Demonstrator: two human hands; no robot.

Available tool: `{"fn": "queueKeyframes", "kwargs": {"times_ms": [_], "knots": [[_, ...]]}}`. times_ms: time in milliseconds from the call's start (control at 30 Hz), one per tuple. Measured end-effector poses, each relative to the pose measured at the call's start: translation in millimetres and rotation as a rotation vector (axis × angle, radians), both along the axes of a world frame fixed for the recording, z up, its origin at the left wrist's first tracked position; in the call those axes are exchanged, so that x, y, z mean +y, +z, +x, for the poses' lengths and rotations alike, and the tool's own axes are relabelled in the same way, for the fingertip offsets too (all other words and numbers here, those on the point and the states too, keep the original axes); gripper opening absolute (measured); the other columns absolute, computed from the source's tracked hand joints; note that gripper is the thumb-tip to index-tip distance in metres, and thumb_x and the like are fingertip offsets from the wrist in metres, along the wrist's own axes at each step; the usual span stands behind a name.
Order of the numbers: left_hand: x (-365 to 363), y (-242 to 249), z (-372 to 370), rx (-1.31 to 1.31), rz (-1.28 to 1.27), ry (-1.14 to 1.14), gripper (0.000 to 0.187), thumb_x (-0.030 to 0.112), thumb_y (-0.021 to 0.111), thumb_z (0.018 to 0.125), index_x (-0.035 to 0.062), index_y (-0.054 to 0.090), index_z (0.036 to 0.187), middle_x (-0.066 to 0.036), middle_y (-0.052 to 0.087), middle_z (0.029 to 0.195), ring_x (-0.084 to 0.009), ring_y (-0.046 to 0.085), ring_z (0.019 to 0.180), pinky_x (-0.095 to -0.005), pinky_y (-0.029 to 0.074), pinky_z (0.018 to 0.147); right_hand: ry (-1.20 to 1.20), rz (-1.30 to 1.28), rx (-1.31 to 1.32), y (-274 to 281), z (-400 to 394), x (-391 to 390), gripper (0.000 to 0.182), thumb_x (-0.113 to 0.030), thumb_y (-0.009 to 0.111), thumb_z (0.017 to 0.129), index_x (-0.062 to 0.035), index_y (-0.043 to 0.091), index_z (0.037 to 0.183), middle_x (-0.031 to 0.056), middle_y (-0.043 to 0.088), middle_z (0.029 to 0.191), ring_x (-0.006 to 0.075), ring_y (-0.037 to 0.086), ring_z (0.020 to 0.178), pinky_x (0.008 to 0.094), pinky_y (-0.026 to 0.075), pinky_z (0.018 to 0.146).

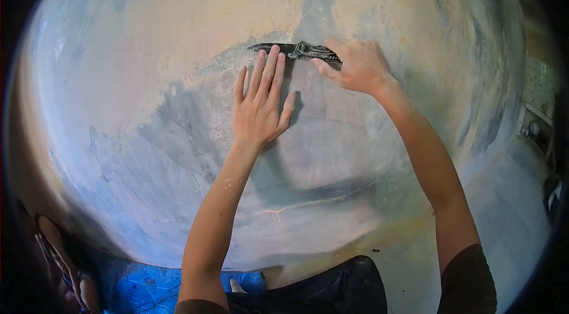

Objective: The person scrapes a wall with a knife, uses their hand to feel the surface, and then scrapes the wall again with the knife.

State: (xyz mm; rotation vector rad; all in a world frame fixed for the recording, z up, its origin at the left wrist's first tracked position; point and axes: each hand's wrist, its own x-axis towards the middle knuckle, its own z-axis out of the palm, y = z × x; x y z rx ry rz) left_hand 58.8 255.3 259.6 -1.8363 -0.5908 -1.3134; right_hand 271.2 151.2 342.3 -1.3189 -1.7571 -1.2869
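A black folding knife [305, 51] lies against a large rounded surface [195, 154] mottled in grey, cream and pale blue. Its blade points left, and its dark patterned handle is on the right. My right hand [358, 65] grips the handle end, thumb below and fingers above. My left hand [261, 101] rests with fingers stretched out, the fingertips on the blade and on the surface just left of the handle. Part of the blade is hidden under those fingertips. Around the blade the surface is a rough grey patch bordering a cream area.
Blue sheeting [145, 287] lies on the floor at lower left. My dark-clothed leg [332, 290] is at the bottom. A person's bent limb [59, 255] shows at the left edge. At right, beyond the curve, stands a pale framed object [535, 127].
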Motion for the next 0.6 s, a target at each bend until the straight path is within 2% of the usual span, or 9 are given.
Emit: {"fn": "queueKeyframes", "kwargs": {"times_ms": [167, 267, 367, 567, 600], "knots": [[-0.1, 4.1, 0.8, 0.011, -0.042, -0.034, 0.076, 0.045, 0.047, 0.1, 0.0075, 0.024, 0.162, -0.008, 0.025, 0.169, -0.0238, 0.02, 0.157, -0.0477, 0.01, 0.127, -0.085, -0.056, 0.029, 6.9, -13.3, -11.0, 0.047, -0.054, 0.06, 0.094, -0.0078, 0.068, 0.097, 0.0161, 0.072, 0.076, 0.0358, 0.071, 0.075, 0.0481, 0.054, 0.067], [0.4, 8.6, -0.6, 0.029, -0.029, -0.043, 0.076, 0.045, 0.048, 0.1, 0.0074, 0.025, 0.162, -0.008, 0.025, 0.169, -0.0244, 0.021, 0.157, -0.0479, 0.01, 0.128, -0.155, -0.11, 0.021, 9.5, -13.8, -7.9, 0.042, -0.049, 0.063, 0.096, -0.0064, 0.066, 0.096, 0.0126, 0.067, 0.066, 0.0358, 0.068, 0.067, 0.048, 0.051, 0.063], [2.6, 14.1, -1.9, 0.03, -0.002, -0.087, 0.076, 0.045, 0.049, 0.1, 0.0075, 0.025, 0.162, -0.008, 0.025, 0.169, -0.0248, 0.022, 0.156, -0.0477, 0.013, 0.127, -0.155, -0.113, 0.028, 11.4, -21.8, -16.8, 0.043, -0.047, 0.06, 0.099, -0.0042, 0.065, 0.1, 0.0149, 0.068, 0.072, 0.0354, 0.068, 0.069, 0.0483, 0.051, 0.065], [3.0, 16.7, 0.1, 0.031, 0.024, -0.07, 0.076, 0.044, 0.051, 0.099, 0.0068, 0.027, 0.161, -0.009, 0.03, 0.167, -0.0255, 0.025, 0.155, -0.0473, 0.015, 0.127, -0.06, 0.134, -0.168, 8.2, -14.2, 2.7, 0.045, -0.044, 0.053, 0.102, -0.0014, 0.063, 0.106, 0.0197, 0.071, 0.095, 0.0371, 0.072, 0.085, 0.0473, 0.055, 0.072], [2.8, 16.7, 0.4, 0.026, 0.026, -0.078, 0.076, 0.044, 0.051, 0.099, 0.0069, 0.028, 0.161, -0.009, 0.03, 0.166, -0.0256, 0.026, 0.155, -0.0473, 0.015, 0.127, -0.066, 0.103, -0.132, 7.4, -15.9, 2.6, 0.045, -0.046, 0.053, 0.102, -0.0016, 0.063, 0.106, 0.0196, 0.071, 0.097, 0.0366, 0.072, 0.086, 0.0468, 0.055, 0.072]]}}
